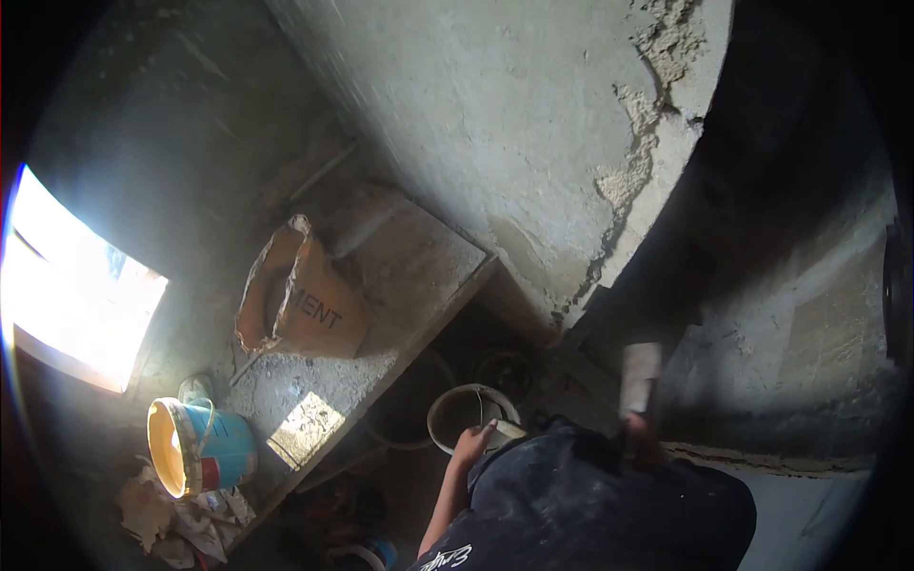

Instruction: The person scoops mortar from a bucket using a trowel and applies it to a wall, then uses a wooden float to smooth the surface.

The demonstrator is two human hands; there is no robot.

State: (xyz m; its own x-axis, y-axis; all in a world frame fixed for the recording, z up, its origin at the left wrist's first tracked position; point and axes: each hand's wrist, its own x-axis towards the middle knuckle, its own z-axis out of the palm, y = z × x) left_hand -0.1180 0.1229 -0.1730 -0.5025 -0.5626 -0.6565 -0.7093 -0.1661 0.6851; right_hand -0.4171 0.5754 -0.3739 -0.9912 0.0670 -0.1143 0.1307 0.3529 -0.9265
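Observation:
My left hand [470, 444] is closed beside the rim of a round bucket [438, 416], with a pale flat piece [509, 430] at its fingertips. A thin wire handle stands up inside the bucket's rim. My right hand [645, 443], blurred and in shadow, is closed round the lower end of a pale flat-bladed tool [642, 373]. The blade points up, a little away from the broken wall edge. My dark shirt [590, 504] hides part of both forearms.
On a dusty concrete slab [414, 233] stand an open paper cement bag [319, 309] and, tipped at its end, a blue bucket [227, 445]. Crumpled paper [176, 523] lies below. A rough, chipped wall edge [628, 181] juts in above; a bright window [76, 276] is left.

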